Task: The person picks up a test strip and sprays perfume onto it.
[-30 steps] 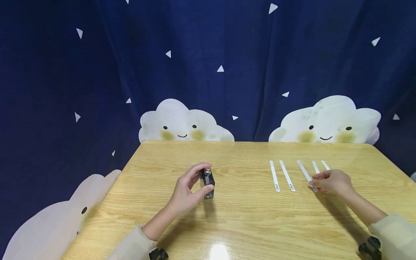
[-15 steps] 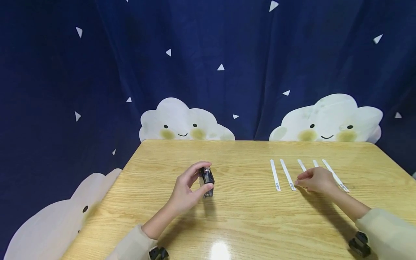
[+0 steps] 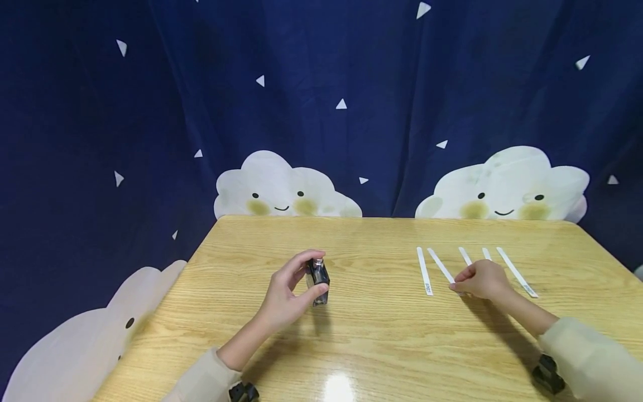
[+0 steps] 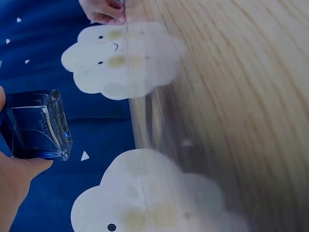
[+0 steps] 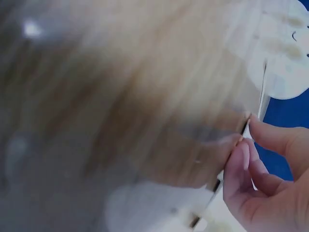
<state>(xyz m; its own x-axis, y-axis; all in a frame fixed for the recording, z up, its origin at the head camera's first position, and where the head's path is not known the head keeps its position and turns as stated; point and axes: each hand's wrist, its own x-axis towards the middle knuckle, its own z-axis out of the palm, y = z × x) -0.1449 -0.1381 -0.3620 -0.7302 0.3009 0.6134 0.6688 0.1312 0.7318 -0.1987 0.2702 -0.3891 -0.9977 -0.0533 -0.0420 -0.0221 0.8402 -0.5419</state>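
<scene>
My left hand (image 3: 285, 298) holds a small clear-and-dark glass bottle (image 3: 319, 282) above the left-middle of the table, fingers over its top and thumb low on its side. It looks like a perfume bottle; the left wrist view shows its thick glass base (image 4: 59, 126). My right hand (image 3: 483, 280) pinches the near end of a white paper strip (image 3: 439, 265), second from the left in a row. The right wrist view has thumb and fingertips (image 5: 236, 157) meeting at that strip's end. Another strip (image 3: 424, 272) lies just to its left.
Right of the pinched strip lie more white strips, two of them partly hidden by the right hand; the rightmost strip (image 3: 517, 272) is in plain view. The wooden table (image 3: 382, 335) ends at a dark blue curtain (image 3: 382, 139) with printed clouds.
My right hand has moved left from the third strip to the second, and that strip now lies more slanted. The rightmost strip is uncovered. My left hand and the bottle have hardly moved.
</scene>
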